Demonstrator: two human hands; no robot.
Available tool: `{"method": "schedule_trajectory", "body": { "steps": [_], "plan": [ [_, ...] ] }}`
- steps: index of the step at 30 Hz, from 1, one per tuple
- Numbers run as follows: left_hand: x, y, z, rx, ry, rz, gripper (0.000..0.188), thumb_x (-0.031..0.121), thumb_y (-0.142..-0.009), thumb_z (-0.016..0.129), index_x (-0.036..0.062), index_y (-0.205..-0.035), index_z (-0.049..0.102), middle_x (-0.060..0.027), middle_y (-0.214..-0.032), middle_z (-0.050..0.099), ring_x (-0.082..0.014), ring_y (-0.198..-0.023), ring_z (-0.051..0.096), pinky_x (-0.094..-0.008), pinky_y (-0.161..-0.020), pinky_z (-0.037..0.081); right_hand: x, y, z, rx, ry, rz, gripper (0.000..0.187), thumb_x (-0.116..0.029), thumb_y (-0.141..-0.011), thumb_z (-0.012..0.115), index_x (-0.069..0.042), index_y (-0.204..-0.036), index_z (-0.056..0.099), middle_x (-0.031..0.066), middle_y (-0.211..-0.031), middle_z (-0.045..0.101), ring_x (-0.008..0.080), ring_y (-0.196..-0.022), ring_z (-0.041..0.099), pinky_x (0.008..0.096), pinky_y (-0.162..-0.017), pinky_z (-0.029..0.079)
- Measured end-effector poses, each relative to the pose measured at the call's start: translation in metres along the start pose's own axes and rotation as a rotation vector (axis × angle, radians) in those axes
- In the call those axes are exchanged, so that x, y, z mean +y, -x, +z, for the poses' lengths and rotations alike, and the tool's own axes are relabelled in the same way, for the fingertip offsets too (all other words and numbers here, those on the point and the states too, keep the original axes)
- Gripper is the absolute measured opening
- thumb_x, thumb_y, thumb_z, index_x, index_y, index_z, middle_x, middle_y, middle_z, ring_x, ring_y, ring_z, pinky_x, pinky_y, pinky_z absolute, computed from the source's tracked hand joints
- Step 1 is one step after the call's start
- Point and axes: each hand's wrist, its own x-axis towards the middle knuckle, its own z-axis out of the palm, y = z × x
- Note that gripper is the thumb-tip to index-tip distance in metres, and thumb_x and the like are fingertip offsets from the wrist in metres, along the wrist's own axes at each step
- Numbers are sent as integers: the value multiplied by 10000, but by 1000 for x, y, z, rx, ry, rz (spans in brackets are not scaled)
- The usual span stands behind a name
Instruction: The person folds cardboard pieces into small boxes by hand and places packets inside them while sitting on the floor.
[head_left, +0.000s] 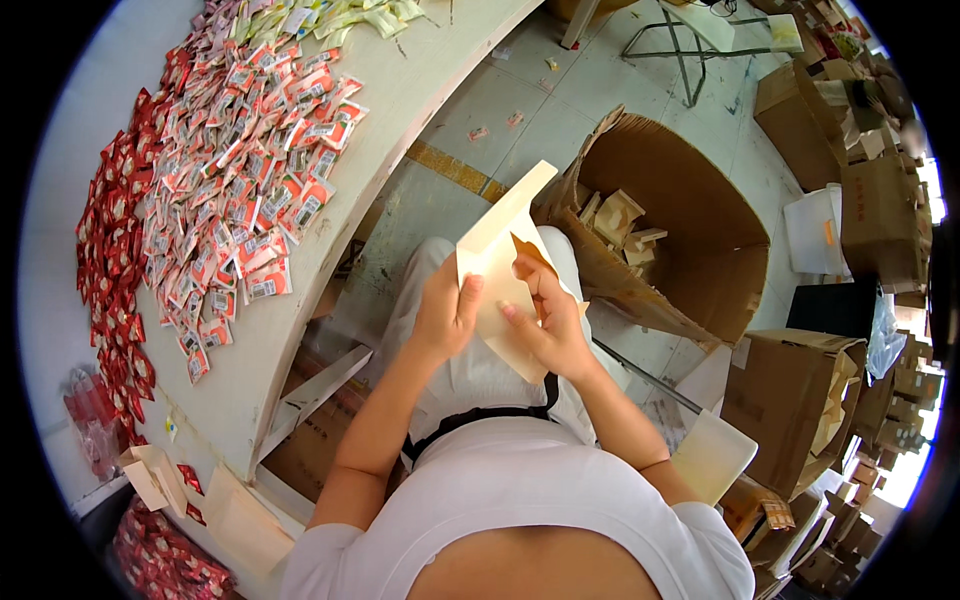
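Note:
A cream-coloured folding carton (pixel 507 225), partly unfolded with a flap standing up at its far end, is held above my lap. My left hand (pixel 449 309) grips its left side, thumb on the near face and fingers behind. On the other side my right hand (pixel 550 318) holds it, thumb pressed on the panel and fingers curled at the raised edge. The inside of the carton and the fingertips behind it are hidden. Just beyond my right hand stands a large open cardboard box (pixel 690 220) with several small folded cartons (pixel 618 217) inside.
On the table (pixel 400 100) at left lie heaps of orange-and-white sachets (pixel 250 190), dark red packets (pixel 115 250) and yellow-green packets (pixel 375 15). An opened carton (pixel 155 478) sits at the near left. Brown boxes (pixel 790 400) and a folding stool (pixel 700 30) stand at right.

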Motion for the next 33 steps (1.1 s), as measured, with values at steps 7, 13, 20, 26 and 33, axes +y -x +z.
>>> {"method": "schedule_trajectory", "body": {
  "steps": [7, 13, 20, 26, 33],
  "plan": [
    [-10, -3, -8, -143, 99, -79, 477, 417, -908, 353, -24, -1030, 487, -176, -861, 565, -282, -758, 556, -343, -657, 424, 1, -5, -6, -47, -74, 93, 189, -85, -858, 541, 8, -758, 410, 122, -1183, 440, 121, -1030, 400, 242, -803, 377],
    [-28, 7, -9, -275, 1040, -229, 916, 706, -706, 456, 61, -1327, 261, -142, -1283, 395, -241, -1168, 411, -357, -948, 353, -9, -6, 0, -151, 112, -146, 158, -66, -789, 603, 21, -800, 472, 115, -1046, 524, 188, -934, 502, 286, -787, 407],
    [-14, 5, -11, -280, 1652, -450, 650, 445, -889, 366, 34, -1362, 195, -138, -1175, 487, -192, -979, 530, -311, -869, 432, -30, -11, 15, -354, 487, -356, 305, -122, -630, 692, -18, -880, 551, 107, -1007, 560, 294, -851, 555, 354, -705, 449],
    [-19, 14, -3, -235, 1552, -396, 647, 351, -760, 645, 61, -1244, 328, -144, -1156, 489, -248, -997, 533, -396, -877, 432, -29, -6, 19, -414, 607, -350, 376, -180, -688, 667, -53, -1018, 538, 104, -1030, 561, 282, -886, 548, 371, -759, 431],
    [-10, 1, -6, -324, 1557, -267, 597, 384, -720, 679, 81, -1117, 353, -143, -1065, 517, -257, -999, 535, -390, -874, 437, -33, -12, 22, -479, 649, -381, 404, -217, -670, 692, -54, -997, 521, 119, -937, 567, 277, -834, 544, 384, -721, 419]
  ]
}}
